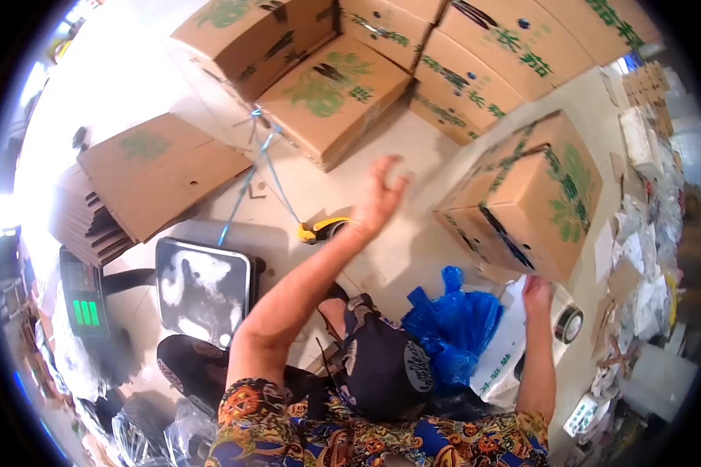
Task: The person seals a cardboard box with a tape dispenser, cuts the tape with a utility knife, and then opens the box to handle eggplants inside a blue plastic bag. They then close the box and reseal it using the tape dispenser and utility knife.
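My left hand (pixel 379 196) is stretched forward over the floor, fingers apart and slightly curled, with nothing in it. To its right stands a taped cardboard carton (pixel 533 194) with green print. My right hand (pixel 537 294) is at that carton's near lower edge; its fingers are partly hidden, so their grip does not show. Below that hand lies a white printed sack (pixel 500 354), beside a crumpled blue plastic bag (pixel 456 323). A yellow tape dispenser (pixel 319 230) rests on the floor under my left forearm.
Several printed cartons (pixel 331 97) are stacked ahead. Flattened cardboard (pixel 160 175) lies at the left, near a scale platform (pixel 202 288) and its green-lit display (pixel 86 311). Blue strapping (pixel 245 187) crosses the floor. A tape roll (pixel 568 324) sits at right, near piled scraps (pixel 639 257).
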Available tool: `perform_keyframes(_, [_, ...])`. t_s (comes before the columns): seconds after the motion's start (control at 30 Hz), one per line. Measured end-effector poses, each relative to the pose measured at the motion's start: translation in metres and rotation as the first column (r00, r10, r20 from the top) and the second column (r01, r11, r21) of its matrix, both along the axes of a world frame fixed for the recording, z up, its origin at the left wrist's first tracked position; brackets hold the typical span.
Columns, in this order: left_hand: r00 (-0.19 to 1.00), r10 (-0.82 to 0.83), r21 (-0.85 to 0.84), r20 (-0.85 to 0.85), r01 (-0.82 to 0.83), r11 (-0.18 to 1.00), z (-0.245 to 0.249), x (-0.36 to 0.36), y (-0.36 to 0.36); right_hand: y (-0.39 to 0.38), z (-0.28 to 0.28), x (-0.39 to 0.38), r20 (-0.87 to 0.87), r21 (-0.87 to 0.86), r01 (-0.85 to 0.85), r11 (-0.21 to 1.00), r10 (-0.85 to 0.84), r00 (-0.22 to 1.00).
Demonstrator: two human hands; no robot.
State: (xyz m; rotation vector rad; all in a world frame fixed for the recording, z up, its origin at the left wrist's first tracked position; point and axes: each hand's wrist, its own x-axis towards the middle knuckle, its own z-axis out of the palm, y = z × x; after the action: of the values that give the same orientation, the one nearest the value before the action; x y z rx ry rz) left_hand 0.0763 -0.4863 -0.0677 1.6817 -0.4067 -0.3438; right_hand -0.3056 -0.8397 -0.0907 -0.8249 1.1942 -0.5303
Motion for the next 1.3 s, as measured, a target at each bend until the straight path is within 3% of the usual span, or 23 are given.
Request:
perform_keyframes(0.03, [0.961,0.145,0.034,0.236,-0.157,0.987,-0.022,0.028,0.027,0.003,-0.032,-0.028,-0.022,0.065,-0.173,0.983,0.175,0.984])
perform_keyframes(0.07, [0.847,0.261,0.029,0.464,-0.309,0.95,-0.038,0.055,0.054,0.048,-0.03,-0.014,-0.251,0.172,-0.14,0.975,0.181,0.951])
perform_keyframes(0.1, [0.897,0.296,0.14,0.33,-0.356,0.924,-0.034,0.078,0.08,0.101,0.003,0.019,-0.341,0.236,-0.401,0.885,0.462,0.819])
perform_keyframes(0.13, [0.919,0.343,0.251,0.192,-0.384,0.888,-0.026,0.094,0.102,0.142,0.012,0.042,-0.271,0.257,-0.511,0.82,0.569,0.776])
perform_keyframes(0.17, [0.893,0.445,0.195,-0.06,-0.427,0.883,-0.025,0.107,0.115,0.175,0.023,0.076,-0.341,0.24,-0.605,0.759,0.649,0.68])
perform_keyframes(0.2, [0.805,0.504,0.148,-0.314,-0.483,0.863,-0.026,0.115,0.125,0.196,0.018,0.1,-0.304,0.198,-0.67,0.716,0.694,0.652])
perform_keyframes(0.23, [0.757,0.517,0.082,-0.4,-0.533,0.842,-0.027,0.115,0.127,0.206,0.011,0.123,-0.197,0.108,-0.774,0.623,0.777,0.598])
perform_keyframes(0.33, [0.591,0.345,-0.027,-0.729,-0.529,0.848,-0.068,0.125,0.135,0.232,0.012,0.203,-0.206,-0.036,-0.905,0.424,0.883,0.421])
perform_keyframes(0.4, [0.587,0.197,-0.147,-0.785,-0.485,0.862,-0.066,0.122,0.129,0.246,0.016,0.244,-0.254,-0.07,-0.938,0.34,0.903,0.346])
perform_keyframes(0.53, [0.556,0.313,-0.101,-0.77,-0.591,0.8,-0.066,0.133,0.114,0.256,0.006,0.279,-0.272,-0.038,-0.954,0.296,0.916,0.295])
perform_keyframes(0.73, [0.488,0.395,-0.114,-0.779,-0.729,0.675,-0.049,0.144,0.111,0.262,-0.017,0.287,-0.309,-0.018,-0.944,0.329,0.896,0.318])
perform_keyframes(0.8, [0.382,0.348,-0.08,-0.856,-0.763,0.642,-0.046,0.139,0.101,0.258,-0.024,0.289,-0.313,-0.032,-0.936,0.351,0.885,0.343])
perform_keyframes(0.83, [0.4,0.346,-0.095,-0.849,-0.76,0.643,-0.041,0.136,0.096,0.255,-0.027,0.292,-0.314,-0.043,-0.93,0.366,0.878,0.36])
perform_keyframes(0.93, [0.48,0.133,-0.251,-0.867,-0.651,0.716,-0.037,0.138,0.106,0.244,-0.028,0.298,-0.334,-0.071,-0.916,0.395,0.856,0.395])
perform_keyframes(0.97, [0.505,0.164,-0.21,-0.848,-0.603,0.77,-0.035,0.14,0.106,0.242,-0.026,0.301,-0.344,-0.08,-0.913,0.4,0.849,0.402])
perform_keyframes(1.07, [0.582,0.074,-0.265,-0.81,-0.476,0.838,-0.071,0.148,0.118,0.234,-0.029,0.314,-0.371,-0.124,-0.892,0.435,0.813,0.448])
perform_keyframes(1.13, [0.537,0.06,-0.273,-0.841,-0.519,0.81,-0.073,0.125,0.115,0.216,-0.026,0.334,-0.405,-0.202,-0.86,0.469,0.759,0.509])
perform_keyframes(1.17, [0.495,0.135,-0.203,-0.858,-0.569,0.797,-0.048,0.109,0.112,0.207,-0.022,0.345,-0.422,-0.25,-0.835,0.49,0.721,0.549])
perform_keyframes(1.27, [0.395,0.18,-0.155,-0.901,-0.681,0.715,-0.044,0.085,0.129,0.184,0.002,0.379,-0.453,-0.376,-0.786,0.491,0.642,0.618])
perform_keyframes(1.3, [0.45,0.131,-0.229,-0.883,-0.658,0.717,-0.044,0.08,0.144,0.179,0.005,0.389,-0.42,-0.406,-0.762,0.504,0.638,0.645])
